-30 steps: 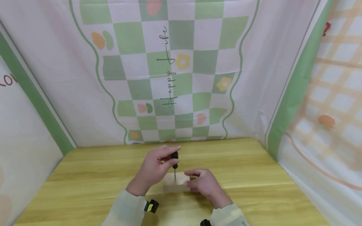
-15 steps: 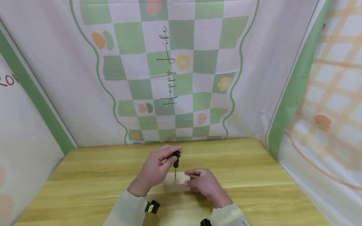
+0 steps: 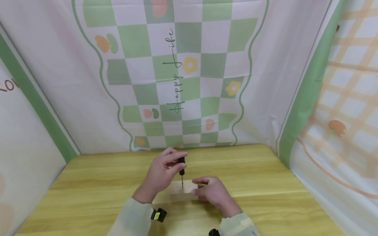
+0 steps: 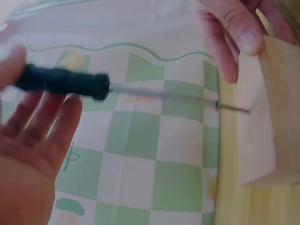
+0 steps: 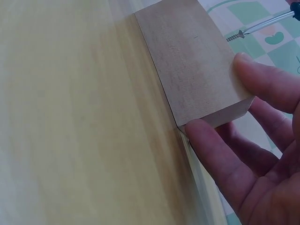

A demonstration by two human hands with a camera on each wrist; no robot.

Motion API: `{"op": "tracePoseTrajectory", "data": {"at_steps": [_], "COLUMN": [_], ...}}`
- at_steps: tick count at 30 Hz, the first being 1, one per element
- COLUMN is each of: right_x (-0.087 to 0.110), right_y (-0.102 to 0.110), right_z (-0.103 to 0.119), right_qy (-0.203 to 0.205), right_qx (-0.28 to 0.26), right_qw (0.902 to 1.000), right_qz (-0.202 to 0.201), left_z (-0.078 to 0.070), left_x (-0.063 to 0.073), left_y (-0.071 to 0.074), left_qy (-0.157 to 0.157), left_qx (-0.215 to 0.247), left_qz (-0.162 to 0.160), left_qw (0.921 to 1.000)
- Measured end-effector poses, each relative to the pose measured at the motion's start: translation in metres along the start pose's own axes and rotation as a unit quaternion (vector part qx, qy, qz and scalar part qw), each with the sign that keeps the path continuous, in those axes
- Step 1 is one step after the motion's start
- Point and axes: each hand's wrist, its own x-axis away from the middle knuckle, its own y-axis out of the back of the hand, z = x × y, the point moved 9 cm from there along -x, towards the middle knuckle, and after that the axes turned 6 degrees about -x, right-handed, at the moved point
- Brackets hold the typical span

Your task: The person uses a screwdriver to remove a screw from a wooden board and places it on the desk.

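My left hand [image 3: 160, 172] holds a black-handled screwdriver [image 4: 65, 83] by its grip, the shaft pointing straight down in the head view. At the shaft's tip a screw [image 4: 233, 109] stands in the top face of a pale wooden block [image 3: 183, 197], much of its thread still showing. Small dark holes dot that face on either side of the screw. The right hand [image 3: 214, 192] grips the block's right end between thumb and fingers. In the right wrist view the thumb lies on the edge of the block [image 5: 192, 61] and a fingertip touches its near corner.
The block rests on a wood-grain table [image 3: 251, 170]. Behind the table hangs a green-and-white checked cloth [image 3: 189, 88], with more printed cloth along both sides. A black wrist camera [image 3: 158, 215] sits at the left sleeve.
The left fingers shift about the screwdriver handle, and the handle sways slightly right, then back. The block and right hand stay in place.
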Motion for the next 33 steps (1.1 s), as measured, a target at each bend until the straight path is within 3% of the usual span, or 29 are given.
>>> {"op": "tracePoseTrajectory", "data": {"at_steps": [3, 6, 9, 16, 19, 24, 29, 33], "right_x": [0.0001, 0.0004, 0.0006, 0.0007, 0.0014, 0.0014, 0.0001, 0.0002], "right_y": [0.0005, 0.0008, 0.0006, -0.0007, -0.0013, -0.0006, 0.0014, 0.0007], "right_z": [-0.0005, -0.0012, -0.0014, -0.0001, 0.0008, 0.0008, -0.0009, -0.0014], "right_qy": [-0.002, -0.003, -0.003, 0.000, 0.001, 0.000, 0.001, 0.001], "right_qx": [0.000, -0.001, 0.000, -0.002, -0.001, -0.003, 0.000, 0.000], "right_qw": [1.0000, 1.0000, 1.0000, 1.0000, 1.0000, 1.0000, 1.0000, 1.0000], "right_qz": [-0.002, 0.000, 0.004, 0.008, 0.006, 0.001, 0.001, 0.003], "left_z": [-0.0004, -0.0015, -0.0024, -0.0056, -0.0058, -0.0055, -0.0032, -0.0017], "left_x": [-0.0008, -0.0015, -0.0022, -0.0034, -0.0030, -0.0019, -0.0018, -0.0003], "left_y": [-0.0027, -0.0034, -0.0020, 0.0028, 0.0034, 0.0021, 0.0038, 0.0019], "left_qy": [0.003, 0.001, 0.002, -0.004, -0.001, -0.001, 0.004, 0.003], "left_qx": [0.017, 0.033, 0.027, -0.051, -0.038, 0.007, -0.017, 0.001], "left_qz": [0.034, 0.045, 0.031, -0.022, -0.019, 0.013, -0.008, -0.008], "left_qw": [0.9993, 0.9985, 0.9992, 0.9985, 0.9991, 0.9999, 0.9998, 1.0000]}}
